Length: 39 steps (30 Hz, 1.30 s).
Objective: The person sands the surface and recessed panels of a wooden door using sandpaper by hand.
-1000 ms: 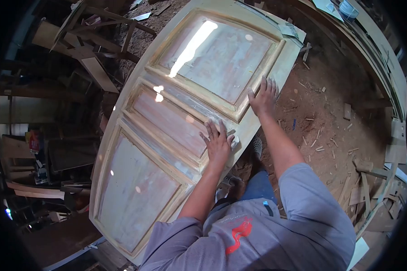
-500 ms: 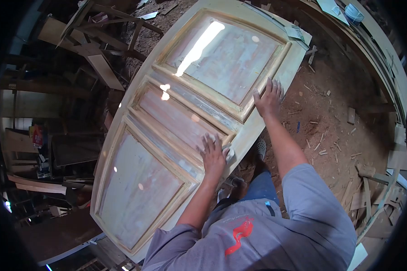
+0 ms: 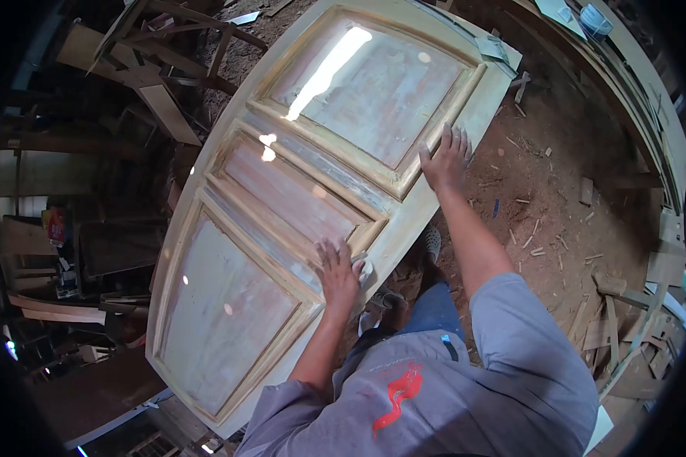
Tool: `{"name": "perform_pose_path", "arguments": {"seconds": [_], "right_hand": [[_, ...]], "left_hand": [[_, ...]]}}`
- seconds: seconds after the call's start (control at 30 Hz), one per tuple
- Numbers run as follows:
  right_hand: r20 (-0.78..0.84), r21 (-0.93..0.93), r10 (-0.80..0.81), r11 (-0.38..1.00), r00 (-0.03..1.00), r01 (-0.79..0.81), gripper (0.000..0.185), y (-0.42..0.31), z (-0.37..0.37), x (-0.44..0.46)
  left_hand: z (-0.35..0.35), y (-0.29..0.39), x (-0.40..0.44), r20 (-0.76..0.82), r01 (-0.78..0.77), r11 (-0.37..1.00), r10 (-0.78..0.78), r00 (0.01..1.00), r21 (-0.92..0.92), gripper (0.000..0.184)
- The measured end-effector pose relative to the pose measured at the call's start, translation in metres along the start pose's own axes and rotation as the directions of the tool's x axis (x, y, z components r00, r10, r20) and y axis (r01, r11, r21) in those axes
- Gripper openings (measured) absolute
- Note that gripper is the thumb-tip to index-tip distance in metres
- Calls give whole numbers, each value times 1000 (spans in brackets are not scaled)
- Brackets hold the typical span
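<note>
Door (image 3: 320, 207) lies face up in the head view. At its near edge, left hand (image 3: 337, 278) spreads wide; whether it grips the pale piece (image 3: 367, 270) beside its thumb, I cannot tell. Right hand (image 3: 446, 164), thumb wide, touches the upper molding (image 3: 463, 95). Flat, even pressure should suit. Left hand sits farther down that edge than earlier.

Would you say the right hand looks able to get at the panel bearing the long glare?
Very likely yes: the right hand rests at the moulding bordering that panel, and nothing else seems to lie between them.
</note>
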State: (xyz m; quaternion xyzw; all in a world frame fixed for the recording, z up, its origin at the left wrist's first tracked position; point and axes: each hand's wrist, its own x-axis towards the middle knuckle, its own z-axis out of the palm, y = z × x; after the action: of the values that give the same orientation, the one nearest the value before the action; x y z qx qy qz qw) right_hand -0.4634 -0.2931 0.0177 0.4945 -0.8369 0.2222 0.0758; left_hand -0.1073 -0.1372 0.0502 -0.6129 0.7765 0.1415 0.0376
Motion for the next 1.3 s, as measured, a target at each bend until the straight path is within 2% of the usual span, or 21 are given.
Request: {"name": "perform_pose_path", "arguments": {"seconds": [0.03,0.13,0.23,0.33,0.37,0.47,0.5,0.6,0.7,0.83,0.93,0.97,1.17,1.27,1.3], "right_hand": [[8,1,3,1000,1000,-3,86,0,1,0],[21,-2,16,1000,1000,-16,86,3,1,-3],[18,10,3,1000,1000,-4,86,-2,2,-2],[1,12,-6,1000,1000,6,87,-1,3,2],[2,4,-10,1000,1000,10,87,1,4,1],[24,-4,3,1000,1000,-3,87,-1,1,0],[35,-4,9,1000,999,-9,87,1,1,-1],[23,-7,6,1000,1000,-6,87,1,3,0],[27,-8,2,1000,1000,-1,86,1,3,-1],[10,-5,-5,1000,1000,5,86,1,3,0],[20,5,11,1000,1000,-11,87,1,2,-3],[28,11,17,1000,999,-17,87,1,1,-2],[12,-18,4,1000,1000,-4,86,0,4,-1],[-1,-7,2,1000,1000,-2,86,1,6,-1],[-3,-7,-8,1000,1000,8,85,2,4,0]], "left_hand": [[1,-5,-10,-38,-4,998,7,999,70,84],[-2,-11,-17,-8,33,995,-33,999,95,82],[-2,5,9,9,-6,1000,5,1000,27,82],[1,14,23,-62,-73,997,75,995,32,82],[-1,10,19,-53,-56,998,54,997,-30,82],[-3,-9,-9,-12,-17,998,18,1000,58,82],[-4,-14,-17,-48,3,999,-1,999,38,83],[2,-15,-13,-26,12,998,-10,1000,57,83],[0,1,12,-33,-58,998,59,998,5,84],[-1,5,12,-31,-37,999,36,999,-34,83],[8,-20,-22,-9,49,996,-48,999,68,84],[12,-28,-28,-55,58,997,-55,997,55,84],[-3,-7,5,-4,-25,999,25,1000,26,84],[6,5,21,-72,-88,996,89,993,10,85],[7,4,16,-48,-68,997,67,997,-29,85]]}}
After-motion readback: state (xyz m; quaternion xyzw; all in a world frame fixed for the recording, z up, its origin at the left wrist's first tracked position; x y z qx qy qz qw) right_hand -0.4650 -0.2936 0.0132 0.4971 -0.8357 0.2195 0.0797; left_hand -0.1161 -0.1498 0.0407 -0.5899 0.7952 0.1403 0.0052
